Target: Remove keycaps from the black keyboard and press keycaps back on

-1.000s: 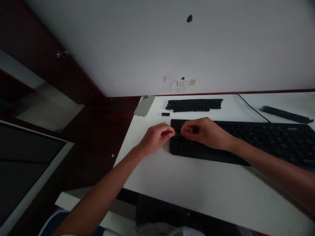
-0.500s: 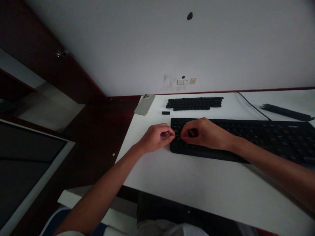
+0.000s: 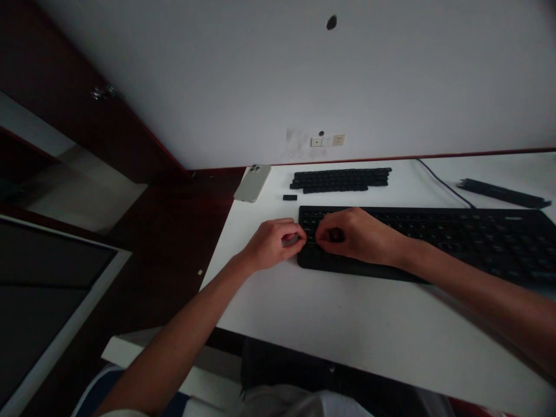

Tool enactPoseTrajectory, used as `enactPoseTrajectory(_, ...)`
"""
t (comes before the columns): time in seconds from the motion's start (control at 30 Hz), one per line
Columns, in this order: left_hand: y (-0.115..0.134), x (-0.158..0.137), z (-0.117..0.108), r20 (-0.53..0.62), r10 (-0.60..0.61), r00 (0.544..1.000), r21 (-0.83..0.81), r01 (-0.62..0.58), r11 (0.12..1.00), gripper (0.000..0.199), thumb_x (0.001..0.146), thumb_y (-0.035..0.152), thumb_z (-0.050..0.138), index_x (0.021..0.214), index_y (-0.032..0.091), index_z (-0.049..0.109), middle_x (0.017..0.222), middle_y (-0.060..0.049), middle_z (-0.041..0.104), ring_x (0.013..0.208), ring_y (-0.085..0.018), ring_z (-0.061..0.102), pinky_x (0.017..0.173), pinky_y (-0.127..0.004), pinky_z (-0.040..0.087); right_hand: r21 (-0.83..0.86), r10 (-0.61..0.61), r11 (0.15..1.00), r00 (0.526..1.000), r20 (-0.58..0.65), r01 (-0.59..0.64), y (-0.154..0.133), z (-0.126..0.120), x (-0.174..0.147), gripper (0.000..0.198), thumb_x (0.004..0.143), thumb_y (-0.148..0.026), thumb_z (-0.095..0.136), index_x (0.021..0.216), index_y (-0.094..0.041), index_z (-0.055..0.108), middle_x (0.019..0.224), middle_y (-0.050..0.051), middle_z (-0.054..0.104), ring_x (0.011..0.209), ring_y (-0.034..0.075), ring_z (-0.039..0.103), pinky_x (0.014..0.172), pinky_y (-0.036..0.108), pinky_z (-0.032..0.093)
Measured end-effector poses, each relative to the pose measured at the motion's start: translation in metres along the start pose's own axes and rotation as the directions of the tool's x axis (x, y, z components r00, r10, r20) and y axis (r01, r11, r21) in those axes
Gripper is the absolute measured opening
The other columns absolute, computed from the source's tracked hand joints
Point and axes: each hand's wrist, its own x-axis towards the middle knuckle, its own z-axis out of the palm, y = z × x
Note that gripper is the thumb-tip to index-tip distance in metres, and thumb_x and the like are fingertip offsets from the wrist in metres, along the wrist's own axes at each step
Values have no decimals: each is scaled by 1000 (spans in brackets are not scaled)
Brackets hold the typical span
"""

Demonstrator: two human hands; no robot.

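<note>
A black keyboard [image 3: 373,273] lies on the white desk, its left end under my hands. Between my fingertips runs a short thin wire [image 3: 311,242], pale and taut, just over the keyboard's left side. My left hand [image 3: 280,242] is closed in a pinch on the wire's left end, at the keyboard's left edge. My right hand [image 3: 347,233] pinches the other end and hides part of the keys behind it. Behind the keyboard, loose black keycaps [image 3: 341,180] stand in rows, and one separate black keycap [image 3: 289,197] lies nearer to me.
A phone [image 3: 252,183] lies face down at the desk's left edge. At the back right are a dark cable [image 3: 443,182] and a long black strip-like piece [image 3: 504,193]. The wall with sockets [image 3: 328,141] rises behind the white desk [image 3: 278,307].
The whole view has shifted slightly, so things sit a little further left. Both hands keep their pinch on the wire in nearly the same place over the keyboard.
</note>
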Motion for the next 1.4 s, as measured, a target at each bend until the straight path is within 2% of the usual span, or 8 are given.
enactPoseTrajectory(0.23,-3,1,3,-32,-8,999,16,8,1000,6,87,18,67,88,18,73,74,0,59,65,-10,52,61,-22,42,-44,0,999,1000,-22,-1,-2,2,-1,11,81,-23,64,85,-24,75,78,0,72,63,14,57,60,28,39)
enactPoseTrajectory(0.47,-1,1,0,-20,-12,1000,-7,12,1000,6,87,17,67,88,17,73,75,0,61,65,-10,52,60,-22,42,-82,-63,995,998,-28,61,-1,3,-1,12,83,-20,63,87,-24,74,80,-1,71,65,14,58,62,29,39)
enactPoseTrajectory(0.77,0,1,0,0,-1,1000,5,1,1000,8,90,20,66,89,17,73,74,-1,61,65,-9,52,60,-22,42,-95,-102,990,995,20,103,0,-4,0,15,86,-21,63,91,-25,77,85,1,73,69,15,62,67,29,42)
enactPoseTrajectory(1.0,2,1,-1,17,-3,1000,39,2,999,8,91,20,65,89,17,73,77,-1,62,67,-10,53,61,-22,42,-119,-79,990,997,15,81,-8,-8,0,15,87,-18,61,91,-21,75,80,0,72,63,12,59,63,25,41)
enactPoseTrajectory(1.4,2,1,-2,10,21,1000,92,-22,996,9,90,19,65,90,17,74,73,0,60,66,-10,54,61,-22,41,-159,-90,983,996,13,91,-6,-3,0,10,87,-20,63,91,-20,72,84,0,70,68,13,58,64,25,40)
